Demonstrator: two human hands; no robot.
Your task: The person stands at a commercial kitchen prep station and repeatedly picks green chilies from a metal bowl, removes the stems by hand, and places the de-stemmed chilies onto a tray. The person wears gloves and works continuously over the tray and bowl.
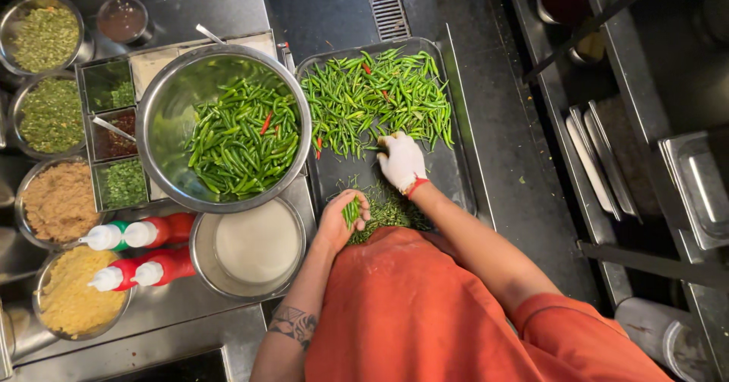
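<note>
The bare left hand (339,219) curls around a small bunch of slim, glossy green chillies (351,212), held just above a loose heap of thin green stems (389,209) at the near end of a flat dark metal tray (456,171). The right hand (400,159), in a white glove with a red cuff, rests fingers bent on the tangled chilli pile (377,97) spread across the tray; what it pinches I cannot tell. Beside the tray on the steel tabletop (171,310), a round shiny steel bowl (163,120) holds more smooth chillies.
</note>
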